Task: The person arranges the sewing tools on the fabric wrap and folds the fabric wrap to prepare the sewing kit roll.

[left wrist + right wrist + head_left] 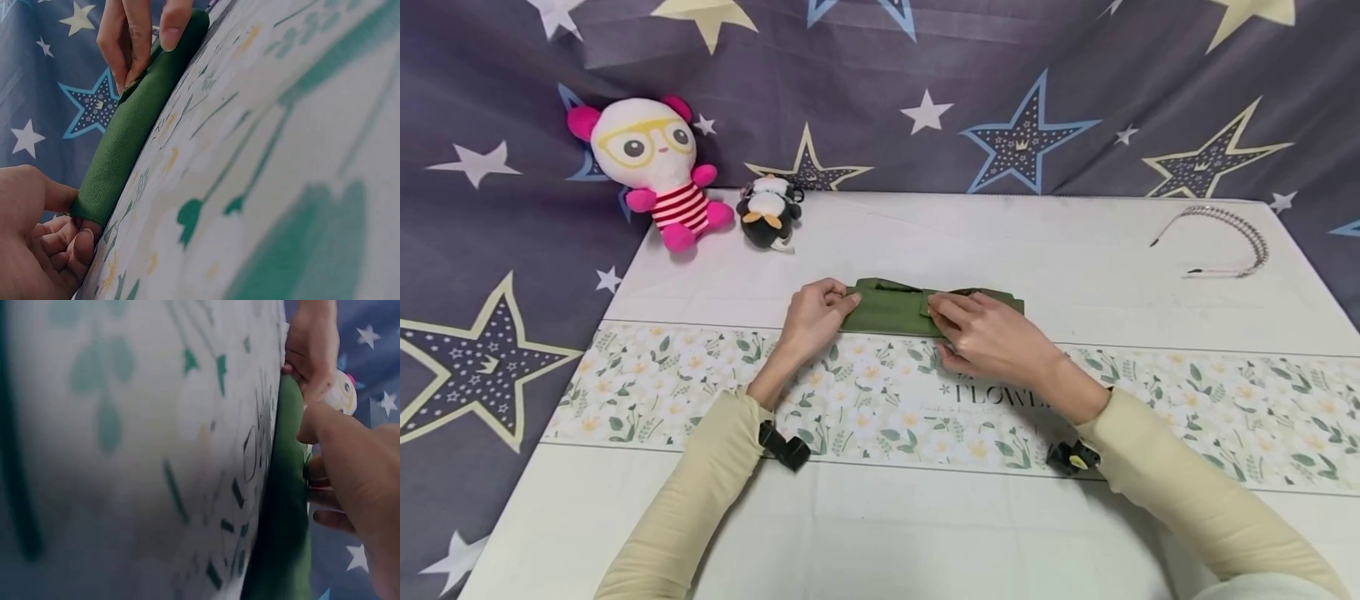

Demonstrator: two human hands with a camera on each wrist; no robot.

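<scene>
A long, flat green case (883, 310) with a soft, leathery look lies across the printed band of the table, its top edge gaping in folds. At its left end my left hand (815, 315) pinches the corner between thumb and fingers. My right hand (996, 335) pinches a small tab at the middle of the case, and its fingers hide part of the right half. In the left wrist view the case (128, 144) has a rounded front side, with the left thumb over its near end. The right wrist view shows the right fingers (328, 500) along its upper edge.
A pink and white plush toy (679, 208) sits at the back left, beside a penguin plush (767, 215). A thin beaded headband (1251, 237) lies at the back right. Behind the white table (887, 525) hangs a dark star-patterned cloth (865, 75).
</scene>
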